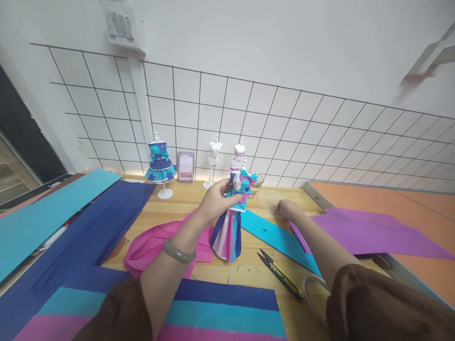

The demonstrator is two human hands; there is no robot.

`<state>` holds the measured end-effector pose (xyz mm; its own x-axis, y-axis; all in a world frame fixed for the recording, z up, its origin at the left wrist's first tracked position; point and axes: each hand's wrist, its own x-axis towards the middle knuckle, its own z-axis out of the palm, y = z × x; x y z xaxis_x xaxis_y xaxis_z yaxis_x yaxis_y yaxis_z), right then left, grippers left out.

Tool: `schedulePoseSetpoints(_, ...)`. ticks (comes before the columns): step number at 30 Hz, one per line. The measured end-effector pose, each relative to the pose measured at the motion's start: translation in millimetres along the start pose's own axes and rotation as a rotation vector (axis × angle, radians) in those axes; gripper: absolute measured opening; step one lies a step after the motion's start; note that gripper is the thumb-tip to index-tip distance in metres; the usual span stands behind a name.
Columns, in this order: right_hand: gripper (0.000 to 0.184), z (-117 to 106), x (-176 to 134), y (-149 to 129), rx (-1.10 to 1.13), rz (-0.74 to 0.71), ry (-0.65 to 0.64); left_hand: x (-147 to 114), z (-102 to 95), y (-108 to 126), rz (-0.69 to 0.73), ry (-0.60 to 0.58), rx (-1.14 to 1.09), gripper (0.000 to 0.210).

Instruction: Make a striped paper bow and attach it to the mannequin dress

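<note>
My left hand (215,199) is wrapped round the waist of a small dress-form mannequin (232,218), at the middle of the table. Its dress has a turquoise top with pink and blue bows and a long skirt striped in blue, pink and white. Farther right, my right hand (288,209) is closed at the edge of a clear round plate (267,200). What its fingers hold, if anything, is hidden. Below the mannequin lie thread snips (280,274) with yellow and dark green handles. Pink paper (156,241) spreads under my left forearm.
Behind stand a mannequin in a blue dress (160,163), a bare white mannequin (214,154) and a third one (239,151). Striped paper (227,310) covers the front, a turquoise strip (280,239) and purple paper (373,232) the right. A wire grid (227,102) backs the table.
</note>
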<state>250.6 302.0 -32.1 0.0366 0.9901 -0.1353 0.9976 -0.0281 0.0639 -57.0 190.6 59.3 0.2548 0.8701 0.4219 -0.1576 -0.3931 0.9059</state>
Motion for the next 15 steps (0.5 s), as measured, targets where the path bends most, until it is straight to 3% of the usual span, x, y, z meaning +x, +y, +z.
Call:
schedulePoseSetpoints(10,0.014,9.6,-3.2,19.0,0.370,0.000,0.188,1.0,-3.4,-0.8,0.011,0.006,0.028,0.033)
schedulePoseSetpoints(15,0.017,17.2,-5.9,26.6,0.597,0.018,0.304,0.0,-3.3,-1.4,0.011,0.014,0.035,0.034)
